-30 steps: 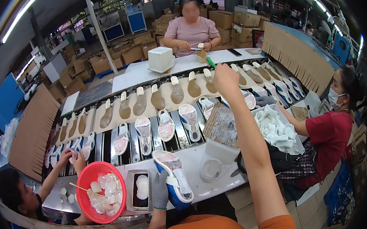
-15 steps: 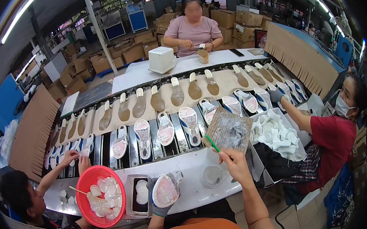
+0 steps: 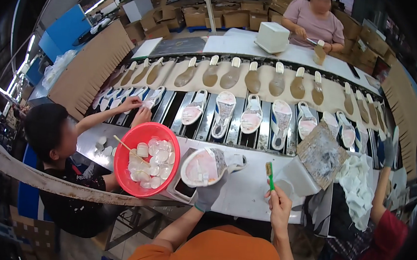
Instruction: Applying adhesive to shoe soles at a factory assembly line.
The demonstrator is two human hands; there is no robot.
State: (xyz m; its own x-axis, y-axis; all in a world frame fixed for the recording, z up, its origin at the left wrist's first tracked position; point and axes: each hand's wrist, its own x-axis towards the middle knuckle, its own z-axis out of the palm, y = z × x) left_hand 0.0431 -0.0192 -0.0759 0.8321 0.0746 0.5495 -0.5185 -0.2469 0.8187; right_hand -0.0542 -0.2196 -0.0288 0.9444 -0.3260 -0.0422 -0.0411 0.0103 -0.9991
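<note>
My gloved left hand (image 3: 210,194) holds a white shoe upper (image 3: 200,169) from below, its pinkish underside turned up, at the table's front edge beside the red basin. In my bare right hand (image 3: 279,206), the fingers are closed round the handle of a small green brush (image 3: 270,178). The brush stands roughly upright, bristles at the top, apart from the shoe. To its right are a clear round tub (image 3: 285,187) and a worn board (image 3: 321,156) with grey residue on it.
A red basin (image 3: 174,144) holds clear discs and a stick. Beyond the white table (image 3: 234,206) runs a conveyor with rows of shoe uppers (image 3: 252,114) and brown soles (image 3: 276,81). White cloths (image 3: 357,186) lie at right. Co-workers sit left, right and across.
The view has swung to the left. My right hand has drawn the brush away from the board and turned it upright. My left hand has raised the shoe upper and tilted it sideways.
</note>
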